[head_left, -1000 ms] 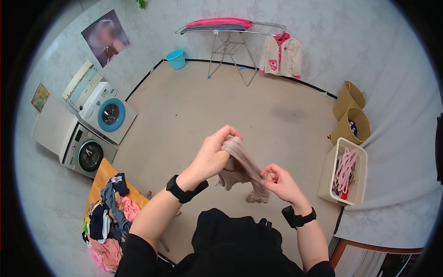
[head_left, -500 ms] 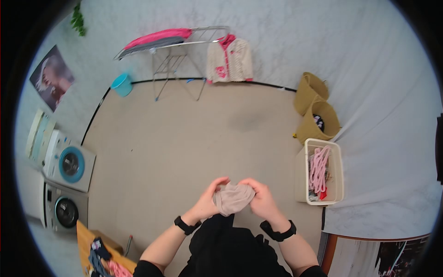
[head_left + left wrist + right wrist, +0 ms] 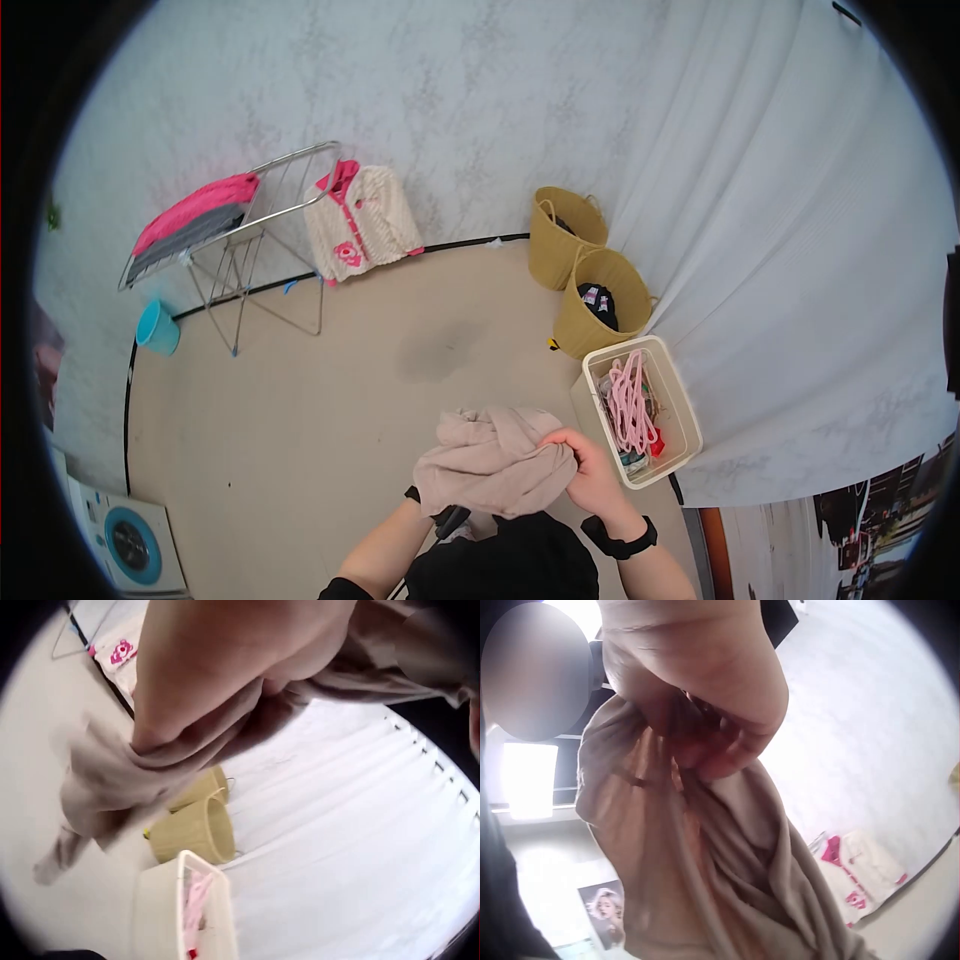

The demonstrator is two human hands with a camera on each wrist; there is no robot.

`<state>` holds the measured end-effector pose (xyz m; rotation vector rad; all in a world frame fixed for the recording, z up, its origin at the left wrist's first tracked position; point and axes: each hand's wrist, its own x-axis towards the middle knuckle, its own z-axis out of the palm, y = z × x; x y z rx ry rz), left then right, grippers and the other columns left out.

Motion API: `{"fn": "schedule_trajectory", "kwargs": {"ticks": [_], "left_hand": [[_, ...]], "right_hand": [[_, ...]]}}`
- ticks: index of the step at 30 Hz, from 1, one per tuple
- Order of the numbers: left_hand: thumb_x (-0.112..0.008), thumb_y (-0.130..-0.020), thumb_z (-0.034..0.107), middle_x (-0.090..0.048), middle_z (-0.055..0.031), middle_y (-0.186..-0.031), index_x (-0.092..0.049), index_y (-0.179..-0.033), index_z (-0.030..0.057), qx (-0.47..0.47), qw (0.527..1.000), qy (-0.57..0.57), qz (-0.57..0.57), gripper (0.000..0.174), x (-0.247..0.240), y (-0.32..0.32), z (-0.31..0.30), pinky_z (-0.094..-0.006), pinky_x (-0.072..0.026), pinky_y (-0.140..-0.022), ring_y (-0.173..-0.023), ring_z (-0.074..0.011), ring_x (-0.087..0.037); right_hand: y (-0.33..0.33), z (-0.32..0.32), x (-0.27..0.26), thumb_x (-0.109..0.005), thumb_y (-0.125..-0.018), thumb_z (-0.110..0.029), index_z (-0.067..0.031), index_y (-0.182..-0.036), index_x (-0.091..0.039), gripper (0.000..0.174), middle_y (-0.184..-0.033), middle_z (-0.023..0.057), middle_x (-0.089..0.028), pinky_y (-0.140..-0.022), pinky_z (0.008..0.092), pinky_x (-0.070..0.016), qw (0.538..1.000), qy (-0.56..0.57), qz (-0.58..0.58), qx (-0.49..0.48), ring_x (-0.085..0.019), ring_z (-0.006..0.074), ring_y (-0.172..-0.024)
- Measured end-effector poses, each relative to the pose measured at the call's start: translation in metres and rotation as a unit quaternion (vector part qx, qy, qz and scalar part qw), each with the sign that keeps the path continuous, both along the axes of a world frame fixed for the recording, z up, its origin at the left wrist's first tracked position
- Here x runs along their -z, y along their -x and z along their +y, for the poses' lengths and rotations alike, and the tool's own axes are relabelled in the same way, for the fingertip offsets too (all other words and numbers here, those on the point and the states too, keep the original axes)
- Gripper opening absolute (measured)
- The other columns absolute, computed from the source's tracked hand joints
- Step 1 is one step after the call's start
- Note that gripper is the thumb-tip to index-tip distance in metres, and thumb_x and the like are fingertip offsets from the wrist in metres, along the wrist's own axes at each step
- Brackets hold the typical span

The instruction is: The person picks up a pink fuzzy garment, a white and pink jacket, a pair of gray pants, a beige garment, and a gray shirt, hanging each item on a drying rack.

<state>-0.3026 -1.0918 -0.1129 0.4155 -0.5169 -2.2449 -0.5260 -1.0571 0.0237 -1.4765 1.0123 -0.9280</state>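
Observation:
A soft beige-pink garment (image 3: 490,460) is bunched in front of the person's body; its exact kind does not show. At its right edge the right hand (image 3: 595,485) grips the cloth between thumb and fingers. In the right wrist view, folds of the garment (image 3: 705,862) hang down from that hand. The left hand is hidden under the cloth in the head view, with only the forearm and wrist band showing. In the left wrist view the left hand (image 3: 232,660) is among the folds; its fingertips are covered, so I cannot tell whether they curl round the cloth.
To the right stands a cream bin (image 3: 690,440) with pink hangers (image 3: 630,400). Beyond it are two tan baskets (image 3: 567,240), the nearer holding dark cloth. A drying rack (image 3: 235,250), a white-and-pink jacket (image 3: 360,220), a blue bucket (image 3: 158,328) and a washing machine (image 3: 128,535) are left.
The head view has turned right, taking the clothes-covered table out of view. The garment, stretched and then bunched small between both hands, is now spread wider and covers the left hand.

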Motion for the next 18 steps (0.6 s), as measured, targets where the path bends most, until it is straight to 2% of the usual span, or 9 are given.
{"fn": "schedule_trajectory", "kwargs": {"ticks": [2,4,5,6,7,9,10,13,18], "left_hand": [[-0.059,-0.091,0.022,-0.055,-0.0052,-0.118,-0.043,-0.13,0.0072,-0.036,0.987,0.068,-0.144,0.045,0.023,0.018,-0.048,-0.0265,-0.0348,-0.104,-0.118,-0.0138,-0.045],[-0.051,-0.096,0.02,-0.051,-0.0042,-0.125,-0.042,-0.132,0.0079,-0.125,0.812,0.415,-0.391,0.039,0.039,0.038,-0.088,-0.0249,-0.0299,-0.108,-0.12,-0.0121,-0.045],[-0.051,-0.096,0.02,-0.051,-0.0042,-0.125,-0.042,-0.132,0.0079,-0.112,0.809,0.423,-0.393,0.039,0.046,0.054,-0.122,-0.0249,-0.0299,-0.108,-0.12,-0.0121,-0.045],[-0.049,-0.097,0.019,-0.05,-0.0035,-0.128,-0.041,-0.133,0.0095,-0.05,0.922,0.38,-0.058,0.038,0.054,0.076,-0.161,-0.0257,-0.0306,-0.108,-0.12,-0.0119,-0.044],[-0.047,-0.098,0.018,-0.048,-0.0027,-0.13,-0.041,-0.134,0.011,0.02,0.919,0.277,0.281,0.037,0.054,0.091,-0.189,-0.0266,-0.0313,-0.108,-0.121,-0.0117,-0.044],[-0.047,-0.098,0.018,-0.048,-0.0026,-0.129,-0.041,-0.133,0.0116,-0.013,0.982,0.128,0.135,0.036,0.036,0.099,-0.213,-0.0263,-0.0322,-0.107,-0.122,-0.0114,-0.043],[-0.048,-0.098,0.018,-0.048,-0.0024,-0.129,-0.042,-0.133,0.0121,-0.059,0.998,-0.02,-0.013,0.036,0.016,0.105,-0.225,-0.026,-0.033,-0.107,-0.123,-0.0111,-0.043],[-0.05,-0.098,0.023,-0.051,-0.0011,-0.119,-0.045,-0.127,0.0102,-0.041,0.97,0.142,-0.193,0.033,-0.058,0.151,-0.268,-0.0278,-0.0405,-0.1,-0.112,-0.0109,-0.05],[-0.053,-0.096,0.023,-0.052,-0.0019,-0.121,-0.045,-0.129,0.0115,0.049,0.97,0.126,-0.202,0.036,-0.026,0.198,-0.367,-0.0285,-0.0406,-0.101,-0.112,-0.013,-0.051]], "right_hand": [[0.02,-0.03,0.038,-0.058,-0.085,0.005,-0.0038,-0.106,-0.059,0.023,-0.1,0.0025,-0.063,-0.084,0.0237,-0.0443,0.998,-0.037,0.007,0.054,-0.057,0.0094,-0.093],[0.037,-0.063,0.073,-0.057,-0.084,0.005,-0.004,-0.108,-0.059,0.026,-0.102,0.0023,-0.062,-0.084,0.0234,-0.0437,0.992,-0.072,0.006,0.108,-0.056,0.0092,-0.094],[0.044,-0.082,0.087,-0.055,-0.086,0.002,-0.0052,-0.114,-0.057,0.028,-0.107,0.0034,-0.061,-0.089,0.0256,-0.043,0.987,-0.093,-0.032,0.126,-0.056,0.011,-0.1],[0.052,-0.104,0.101,-0.052,-0.089,-0.001,-0.0063,-0.119,-0.055,0.031,-0.111,0.0046,-0.06,-0.094,0.0277,-0.0423,0.981,-0.113,-0.07,0.141,-0.055,0.0129,-0.106],[0.06,-0.122,0.115,-0.052,-0.089,-0.001,-0.0063,-0.119,-0.055,0.031,-0.111,0.0046,-0.06,-0.094,0.0277,-0.0423,0.979,-0.113,-0.081,0.149,-0.055,0.0129,-0.106],[0.081,-0.169,0.134,-0.049,-0.096,-0.017,-0.0087,-0.131,-0.049,0.036,-0.127,0.0081,-0.054,-0.105,0.0348,-0.0376,0.864,-0.208,-0.424,0.173,-0.049,0.0189,-0.123],[0.092,-0.196,0.137,-0.049,-0.096,-0.017,-0.0087,-0.131,-0.049,0.036,-0.127,0.0081,-0.054,-0.105,0.0348,-0.0376,0.86,-0.204,-0.433,0.176,-0.049,0.0189,-0.123],[0.122,-0.259,0.168,-0.05,-0.098,-0.031,-0.0105,-0.144,-0.033,0.053,-0.142,0.0105,-0.044,-0.106,0.0417,-0.0384,0.745,-0.346,-0.569,0.043,-0.044,0.0241,-0.13],[0.163,-0.337,0.191,-0.055,-0.096,-0.018,-0.0079,-0.131,-0.048,0.037,-0.128,0.0091,-0.055,-0.095,0.0358,-0.048,0.781,-0.343,-0.498,0.156,-0.057,0.0211,-0.114]]}}
